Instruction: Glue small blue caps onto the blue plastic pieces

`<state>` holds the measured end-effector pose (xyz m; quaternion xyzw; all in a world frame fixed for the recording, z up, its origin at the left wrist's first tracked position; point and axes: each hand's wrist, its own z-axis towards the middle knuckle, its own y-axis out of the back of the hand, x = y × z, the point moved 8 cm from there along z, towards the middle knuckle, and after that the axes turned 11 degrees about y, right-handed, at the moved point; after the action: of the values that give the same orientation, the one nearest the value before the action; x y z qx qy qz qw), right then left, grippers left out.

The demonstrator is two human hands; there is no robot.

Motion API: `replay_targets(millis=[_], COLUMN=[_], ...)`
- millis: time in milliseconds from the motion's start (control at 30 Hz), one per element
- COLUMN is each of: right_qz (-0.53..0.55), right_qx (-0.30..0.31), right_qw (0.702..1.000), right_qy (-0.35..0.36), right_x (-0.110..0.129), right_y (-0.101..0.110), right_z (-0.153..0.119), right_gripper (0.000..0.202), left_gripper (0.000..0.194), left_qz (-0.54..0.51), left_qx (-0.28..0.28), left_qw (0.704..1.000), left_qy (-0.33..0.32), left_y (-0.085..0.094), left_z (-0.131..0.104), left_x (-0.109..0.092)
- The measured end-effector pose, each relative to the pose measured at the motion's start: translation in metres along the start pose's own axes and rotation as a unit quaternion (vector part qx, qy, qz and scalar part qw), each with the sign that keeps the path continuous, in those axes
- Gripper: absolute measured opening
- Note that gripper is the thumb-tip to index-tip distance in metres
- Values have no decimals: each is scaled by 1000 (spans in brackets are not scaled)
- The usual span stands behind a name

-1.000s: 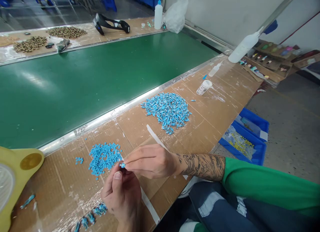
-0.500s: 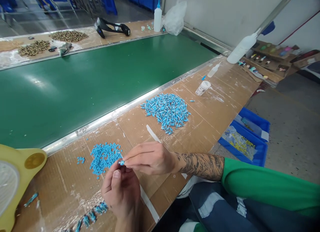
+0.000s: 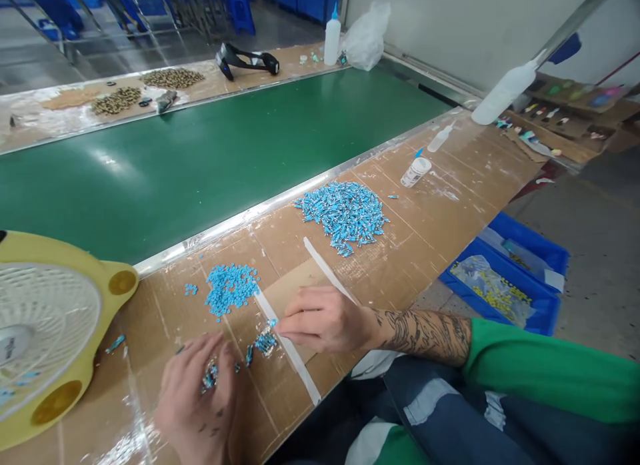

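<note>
My right hand (image 3: 325, 319) is closed in a pinch on a small blue piece (image 3: 273, 323), above a strip of white tape. To the left, my left hand (image 3: 196, 395) hovers low over the cardboard with curved fingers, thumb apart from them. Small blue and silvery parts (image 3: 210, 377) show between that thumb and the fingers; whether it touches them I cannot tell. Between the hands lies a short row of similar assembled parts (image 3: 265, 343). Beyond are a pile of little blue rings (image 3: 233, 288) and a larger heap of slim blue pieces with silvery ends (image 3: 345, 211).
A yellow-framed fan (image 3: 113, 278) stands at the left. Behind the cardboard-covered bench runs a green conveyor belt (image 3: 225, 151). A white cup (image 3: 416, 172) and white bottles (image 3: 505, 91) stand or lie to the right. Blue bins (image 3: 540, 311) sit below the bench edge.
My hands have moved apart. The left went down and left to the parts on the bench; the right stays pinched on a small blue piece. The view has shifted left.
</note>
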<state>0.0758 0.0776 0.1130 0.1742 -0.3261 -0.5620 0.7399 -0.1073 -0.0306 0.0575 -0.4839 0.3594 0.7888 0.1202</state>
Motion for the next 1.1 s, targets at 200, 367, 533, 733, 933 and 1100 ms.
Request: replay_targets(millis=[200, 367, 533, 733, 933, 1100], right_qz=[-29, -27, -38, -62, -42, -12], right_qx=[62, 46, 85, 152, 215, 216], right_qw=[998, 998, 995, 986, 975, 975], right_qy=[2, -35, -43, 7, 35, 40], right_x=[25, 28, 21, 23, 34, 34], right_y=[-39, -37, -52, -107, -162, -175], right_z=[-29, -34, -33, -20, -5, -4], right_gripper=[12, 14, 16, 21, 19, 22], left_gripper=[35, 18, 18, 20, 23, 21], left_qz=[211, 251, 279, 293, 231, 163], left_qx=[165, 170, 168, 149, 123, -23], left_qw=[949, 929, 913, 903, 942, 984], left_qy=[-169, -210, -245, -276, -212, -73], left_y=[-43, -63, -35, 25, 62, 95], left_z=[-41, -47, -39, -27, -21, -17], left_x=[6, 0, 14, 49, 75, 77])
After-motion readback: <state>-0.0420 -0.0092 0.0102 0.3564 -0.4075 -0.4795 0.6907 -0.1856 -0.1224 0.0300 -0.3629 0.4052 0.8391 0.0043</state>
